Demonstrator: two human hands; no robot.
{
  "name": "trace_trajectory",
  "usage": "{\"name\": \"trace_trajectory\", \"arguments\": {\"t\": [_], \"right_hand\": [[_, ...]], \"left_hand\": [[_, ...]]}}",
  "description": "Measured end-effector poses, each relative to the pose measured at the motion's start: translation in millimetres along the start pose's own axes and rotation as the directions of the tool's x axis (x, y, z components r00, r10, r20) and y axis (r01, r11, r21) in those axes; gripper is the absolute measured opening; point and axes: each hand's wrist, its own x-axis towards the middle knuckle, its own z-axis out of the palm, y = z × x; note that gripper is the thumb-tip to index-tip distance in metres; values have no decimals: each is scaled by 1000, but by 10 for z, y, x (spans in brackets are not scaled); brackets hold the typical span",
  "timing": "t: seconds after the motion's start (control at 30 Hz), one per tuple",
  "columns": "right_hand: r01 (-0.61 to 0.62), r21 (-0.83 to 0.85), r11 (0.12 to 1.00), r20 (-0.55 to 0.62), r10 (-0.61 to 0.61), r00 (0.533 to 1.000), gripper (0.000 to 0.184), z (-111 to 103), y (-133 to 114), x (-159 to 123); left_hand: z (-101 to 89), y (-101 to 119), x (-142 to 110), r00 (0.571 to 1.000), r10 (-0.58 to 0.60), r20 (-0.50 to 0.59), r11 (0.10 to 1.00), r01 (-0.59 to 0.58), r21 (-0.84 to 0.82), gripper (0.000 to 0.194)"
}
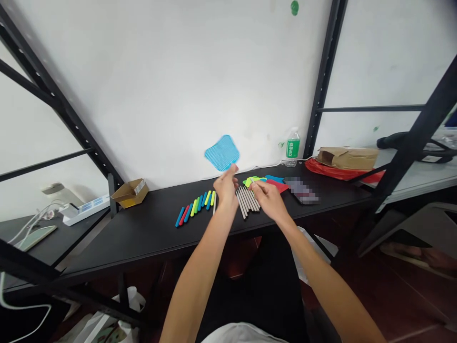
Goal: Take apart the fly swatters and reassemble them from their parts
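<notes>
A blue perforated fly swatter head [222, 153] stands up in front of the wall, its narrow end pinched by my left hand [226, 186]. My right hand [266, 194] is closed on a thin silver metal tube [253, 180], whose tip shows beyond the fingers. Between and below my hands lies a row of similar metal tubes [247, 202]. To the left is a slanted row of blue, red, yellow and green handle grips [193, 208]. Behind my right hand, more flat heads overlap: a yellow-green one [250, 181], a red one [279, 185] and a blue one [274, 179].
A blurred phone-like slab [303, 190] lies right of the heads, with a water bottle [293, 148] behind. A small open carton [130, 193] sits at the black table's [143, 233] left end. Another cardboard box [348, 158] rests on red plastic at right. Black metal posts [323, 71] frame the table.
</notes>
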Motion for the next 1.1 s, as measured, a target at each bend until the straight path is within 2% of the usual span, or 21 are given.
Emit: {"name": "trace_trajectory", "arguments": {"t": [0.03,0.07,0.13,0.2,0.3,0.37,0.47,0.53,0.6,0.73,0.8,0.87,0.93,1.03,1.1], "right_hand": [[13,-31,999,-51,-14,999,31,-122,10,37],[5,-25,1000,-91,-7,996,31,-242,21,71],[-46,66,997,-132,54,990,29,-464,39,134],[-99,207,973,-173,136,975,26,-646,43,184],[-170,387,906,-226,273,935,35,-835,25,231],[-208,447,870,-228,335,914,46,-916,13,247],[-221,496,840,-212,364,907,51,-993,11,257],[-217,535,817,-198,370,908,49,-1025,15,256],[-218,578,786,-178,382,907,47,-1047,20,257],[-238,664,709,-123,417,900,46,-1057,48,272],[-244,702,669,-81,415,906,46,-1027,76,277],[-252,731,634,-27,396,918,45,-945,111,268],[-273,743,612,27,380,925,38,-786,148,247],[-315,712,627,69,385,920,27,-382,205,242],[-374,628,682,105,402,909,18,-27,245,297]], "left_hand": [[65,-13,120,998,36,-45,999,-34,42,40],[116,-39,233,997,72,-16,990,-69,123,40],[188,-144,407,991,32,127,930,-76,359,38],[246,-313,486,971,-28,236,779,-126,614,34],[355,-589,478,940,-129,316,433,-233,870,29],[447,-728,455,927,-176,332,213,-293,932,28],[575,-841,459,906,-206,369,-34,-384,923,31],[630,-860,479,884,-226,409,-145,-445,884,34],[649,-832,490,869,-241,432,-206,-481,852,37],[516,-601,397,850,-235,472,-204,-518,831,43],[314,-411,259,820,-205,534,-156,-566,810,47],[12,-207,63,787,-148,599,-85,-614,785,52],[-347,-13,-171,768,-112,631,2,-634,773,53],[-818,257,-552,803,-144,578,159,-558,815,46],[-997,452,-833,816,-176,550,319,-481,816,40]]}}
